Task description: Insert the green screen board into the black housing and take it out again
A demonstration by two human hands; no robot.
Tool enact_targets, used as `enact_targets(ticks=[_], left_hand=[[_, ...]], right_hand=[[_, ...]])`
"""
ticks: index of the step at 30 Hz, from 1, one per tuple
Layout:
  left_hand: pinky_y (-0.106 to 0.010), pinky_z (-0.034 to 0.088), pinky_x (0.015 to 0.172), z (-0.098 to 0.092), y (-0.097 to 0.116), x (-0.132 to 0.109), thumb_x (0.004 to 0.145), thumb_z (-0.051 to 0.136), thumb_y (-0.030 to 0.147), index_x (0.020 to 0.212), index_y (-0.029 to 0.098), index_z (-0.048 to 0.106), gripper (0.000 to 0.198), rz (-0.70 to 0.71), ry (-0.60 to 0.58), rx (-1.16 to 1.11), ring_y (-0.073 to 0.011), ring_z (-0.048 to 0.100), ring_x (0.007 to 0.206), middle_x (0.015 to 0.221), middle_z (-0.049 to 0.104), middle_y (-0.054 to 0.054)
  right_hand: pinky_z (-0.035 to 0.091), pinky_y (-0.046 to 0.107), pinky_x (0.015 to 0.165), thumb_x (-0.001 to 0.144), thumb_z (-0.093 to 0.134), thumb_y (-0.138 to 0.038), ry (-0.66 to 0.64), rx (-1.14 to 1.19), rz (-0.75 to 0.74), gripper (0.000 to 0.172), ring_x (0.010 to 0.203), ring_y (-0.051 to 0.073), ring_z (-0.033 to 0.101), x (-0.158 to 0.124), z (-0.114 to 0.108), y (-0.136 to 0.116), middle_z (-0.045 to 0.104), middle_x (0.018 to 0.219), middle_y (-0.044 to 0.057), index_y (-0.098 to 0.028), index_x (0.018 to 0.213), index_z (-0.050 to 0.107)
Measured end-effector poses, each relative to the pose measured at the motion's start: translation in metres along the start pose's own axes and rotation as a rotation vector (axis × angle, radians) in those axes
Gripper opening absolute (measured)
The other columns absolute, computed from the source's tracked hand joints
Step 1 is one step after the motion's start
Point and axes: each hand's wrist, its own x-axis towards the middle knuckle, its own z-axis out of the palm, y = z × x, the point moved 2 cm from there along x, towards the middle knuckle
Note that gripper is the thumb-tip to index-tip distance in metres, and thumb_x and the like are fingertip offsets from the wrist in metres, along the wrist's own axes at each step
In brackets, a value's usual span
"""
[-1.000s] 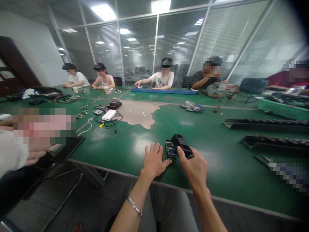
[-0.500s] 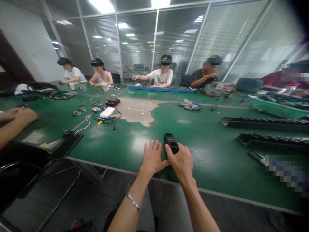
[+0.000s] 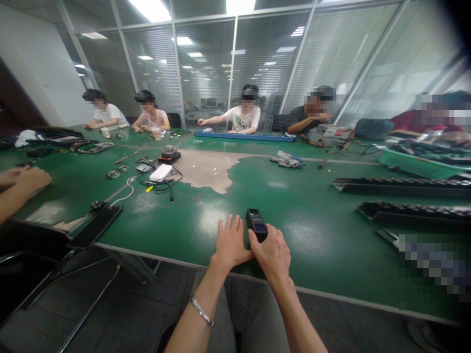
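My right hand (image 3: 273,249) is wrapped round the lower end of a black handheld device (image 3: 256,223). The device has a small dark bluish screen and buttons on its upper face, and its far end points away from me. My left hand (image 3: 231,241) lies palm down on the green table (image 3: 176,230) with its fingers spread. Its thumb reaches toward the right hand, close to the device's near end. Part of the device is hidden by my right fingers.
Left of centre are a white box (image 3: 161,172), cables and eyeglasses (image 3: 117,170). Gloves (image 3: 287,159) lie farther back. Black metal channels (image 3: 412,214) and a green basket (image 3: 419,164) stand at right. Several people sit around the table; another person's hands (image 3: 33,179) rest at left.
The device has come slightly nearer to me in my right hand, and its screen shows more plainly. The left hand stays flat. The view has shifted slightly.
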Motion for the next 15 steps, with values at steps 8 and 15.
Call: enact_targets(ticks=[8,15], left_hand=[[-0.057,0.011,0.121,-0.0007,0.0010,0.0009,0.085,0.041,0.063,0.153,0.012,0.031,0.085,-0.016,-0.021,0.005,-0.0350,0.015,0.149,0.161,0.028,-0.011],[-0.056,0.013,0.121,0.0008,0.0020,0.0023,0.090,0.038,0.062,0.152,0.013,0.033,0.080,-0.017,-0.019,0.013,-0.0342,0.016,0.149,0.161,0.029,-0.011]], right_hand=[[0.045,0.034,0.079,0.090,0.048,-0.055,-0.023,-0.017,0.015,0.046,0.096,0.025,0.064,-0.0027,0.0035,0.0024,0.062,0.107,0.010,-0.020,0.118,0.057],[0.045,0.035,0.079,0.087,0.049,-0.066,0.041,-0.007,0.004,0.068,0.100,0.028,0.062,-0.0011,0.0032,0.0047,0.059,0.114,0.014,-0.015,0.133,0.049]])
